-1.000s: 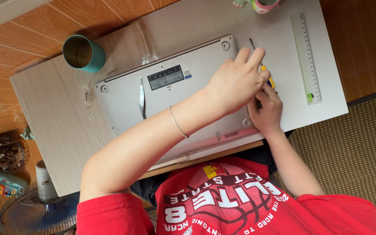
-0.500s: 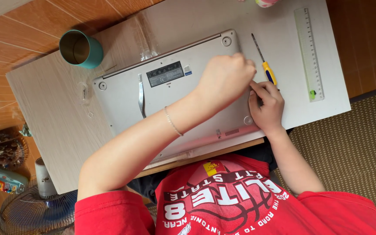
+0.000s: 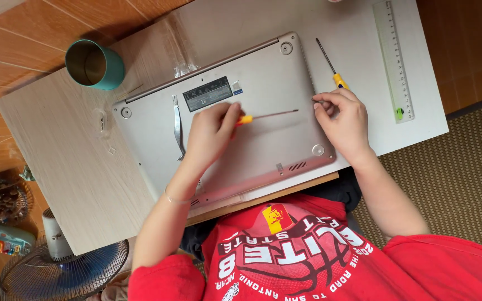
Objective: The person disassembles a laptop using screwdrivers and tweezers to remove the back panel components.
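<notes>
L hand (image 3: 210, 134) fingers clamped on screwdriver (image 3: 266, 116), shaft lengthwise across laptop (image 3: 263, 150), tip toward R hand (image 3: 344, 120); R fingers pinched at laptop edge, contents too small to tell.

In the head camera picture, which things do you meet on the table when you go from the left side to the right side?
Teal cup → left hand holding a screwdriver over the upturned laptop → right hand → clear ruler.

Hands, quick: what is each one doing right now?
Left hand: closed around a thin orange-handled screwdriver above the upturned silver laptop.
Right hand: fingertips pinched at the laptop's right edge; anything held cannot be told.
</notes>
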